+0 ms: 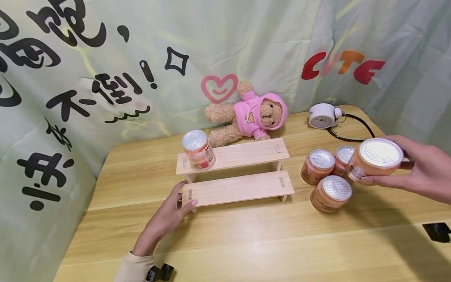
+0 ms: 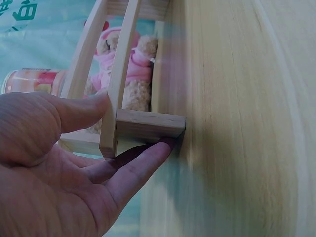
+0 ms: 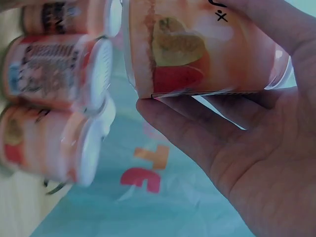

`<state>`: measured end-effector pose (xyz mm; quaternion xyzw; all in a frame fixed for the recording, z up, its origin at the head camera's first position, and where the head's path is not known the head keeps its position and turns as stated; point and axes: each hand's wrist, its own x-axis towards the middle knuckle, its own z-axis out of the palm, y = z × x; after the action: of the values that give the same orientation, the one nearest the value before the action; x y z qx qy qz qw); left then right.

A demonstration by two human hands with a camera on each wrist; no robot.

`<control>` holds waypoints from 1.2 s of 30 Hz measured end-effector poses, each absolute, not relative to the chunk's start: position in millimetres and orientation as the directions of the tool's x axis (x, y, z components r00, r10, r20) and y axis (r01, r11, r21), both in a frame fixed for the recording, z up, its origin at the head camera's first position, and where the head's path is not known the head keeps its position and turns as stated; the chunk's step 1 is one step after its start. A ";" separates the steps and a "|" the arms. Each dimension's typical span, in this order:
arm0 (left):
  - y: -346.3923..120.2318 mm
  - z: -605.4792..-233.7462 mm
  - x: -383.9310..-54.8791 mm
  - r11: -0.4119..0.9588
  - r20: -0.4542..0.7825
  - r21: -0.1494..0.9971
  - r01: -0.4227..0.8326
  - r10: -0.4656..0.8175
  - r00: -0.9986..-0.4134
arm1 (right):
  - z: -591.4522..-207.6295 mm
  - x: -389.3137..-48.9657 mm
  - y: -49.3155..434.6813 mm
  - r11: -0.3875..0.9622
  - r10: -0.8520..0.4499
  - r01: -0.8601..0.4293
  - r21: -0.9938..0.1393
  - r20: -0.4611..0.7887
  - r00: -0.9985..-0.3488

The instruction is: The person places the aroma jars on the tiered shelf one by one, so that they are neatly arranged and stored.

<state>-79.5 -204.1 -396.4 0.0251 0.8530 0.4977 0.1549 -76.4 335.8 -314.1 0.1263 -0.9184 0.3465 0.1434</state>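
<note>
My right hand grips a peach-coloured can with a silvery lid, raised above the table; in the right wrist view fruit pictures show on the can's side. My left hand holds the left end of a two-step wooden rack, thumb on top of the front step and fingers around its end. The left wrist view shows the fingertips at the rack's leg. One similar can stands at the left end of the back step.
Three more cans, one at the front, stand on the table right of the rack. A teddy bear in a pink hoodie lies behind it. A white alarm clock with a black coiled cord sits at the back right. Printed cloth hangs behind the table.
</note>
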 end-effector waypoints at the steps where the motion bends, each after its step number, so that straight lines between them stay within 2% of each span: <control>1: -204.5 -396.5 -79.4 0.502 -0.238 0.858 -0.110 0.199 -0.951 | -310.9 -79.5 332.7 0.733 -0.156 -0.339 -0.590 0.339 -0.928; 6: -205.8 -395.6 -78.6 0.502 -0.235 0.858 -0.106 0.199 -0.951 | -296.7 -96.1 312.4 0.735 -0.292 -0.396 -0.551 0.269 -0.918; 12: -206.1 -396.1 -78.5 0.511 -0.235 0.853 -0.108 0.192 -0.953 | -282.6 -119.6 273.7 0.649 -0.451 -0.518 -0.557 0.267 -0.852; 19: -204.9 -394.0 -78.2 0.500 -0.209 0.862 -0.082 0.203 -0.957 | -268.4 -140.9 227.9 0.628 -0.529 -0.503 -0.594 0.147 -0.835; 22: -203.7 -393.1 -77.8 0.494 -0.212 0.865 -0.088 0.200 -0.957 | -267.9 -150.3 210.6 0.594 -0.578 -0.515 -0.618 0.117 -0.807; 28: -203.0 -394.4 -77.8 0.505 -0.209 0.859 -0.084 0.195 -0.958 | -273.9 -165.3 183.3 0.534 -0.665 -0.571 -0.624 0.107 -0.739; 36: -201.4 -395.4 -78.9 0.518 -0.221 0.850 -0.099 0.178 -0.959 | -279.5 -179.6 158.8 0.471 -0.684 -0.541 -0.697 0.099 -0.722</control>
<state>-78.9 -201.4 -395.4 0.0230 0.8596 0.4905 0.1416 -179.6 158.8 -279.5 0.3596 -0.8520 0.3678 -0.0971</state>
